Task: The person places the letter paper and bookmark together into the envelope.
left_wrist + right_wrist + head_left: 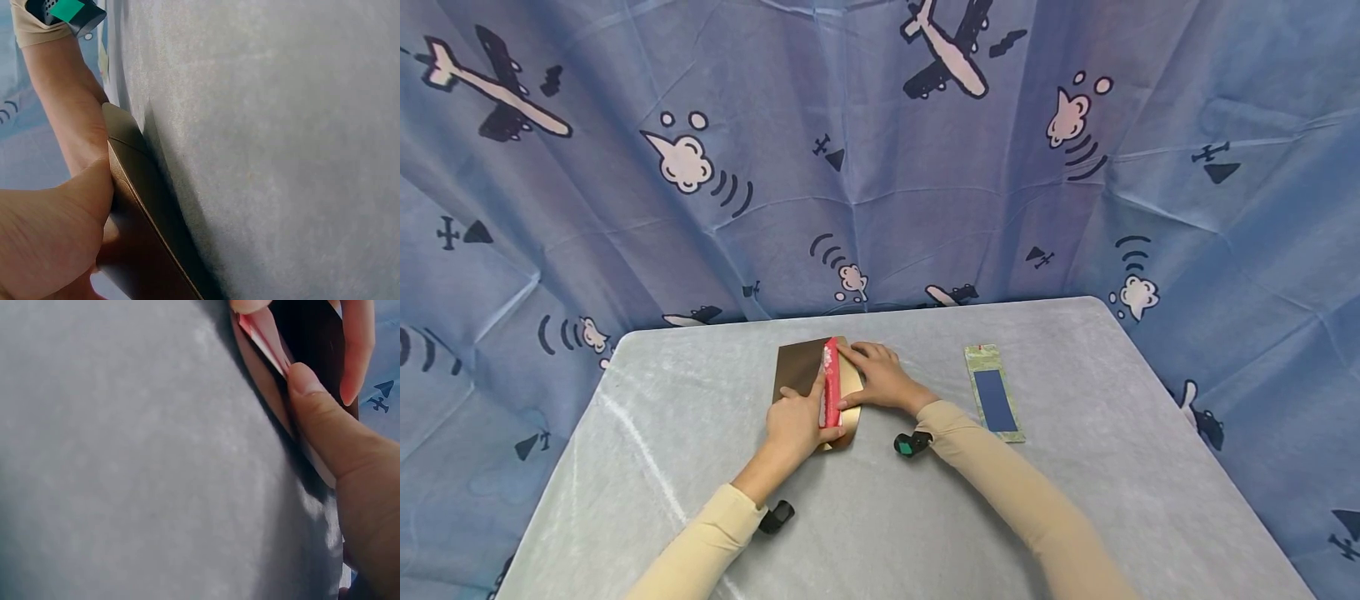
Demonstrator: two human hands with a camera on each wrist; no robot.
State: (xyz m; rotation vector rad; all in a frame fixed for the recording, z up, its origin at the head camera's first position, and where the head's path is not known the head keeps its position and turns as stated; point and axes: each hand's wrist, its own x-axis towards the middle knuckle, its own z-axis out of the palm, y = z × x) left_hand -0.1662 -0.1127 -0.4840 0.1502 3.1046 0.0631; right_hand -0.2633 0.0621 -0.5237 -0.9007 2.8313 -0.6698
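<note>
A narrow red folded paper packet (pixel 832 383) with pale flower print lies along a brown and gold folder (pixel 797 362) on the table. My left hand (pixel 793 421) holds the packet's left side, index finger along its edge and thumb at the near end. From the right, my right hand (pixel 883 379) holds it, fingers at the far end and thumb lower down its side. In the right wrist view the right thumb touches the packet's layered pink and white edge (pixel 265 340). The left wrist view shows the brown folder's side (pixel 140 206) by my left palm; the packet is hidden there.
To the right on the pale grey table (pixel 700 467) lies a long green patterned card (pixel 995 396) with a dark blue panel. A blue curtain (pixel 820 167) with printed planes hangs behind the table's far edge. Black wrist cameras (pixel 777 517) sit on both sleeves.
</note>
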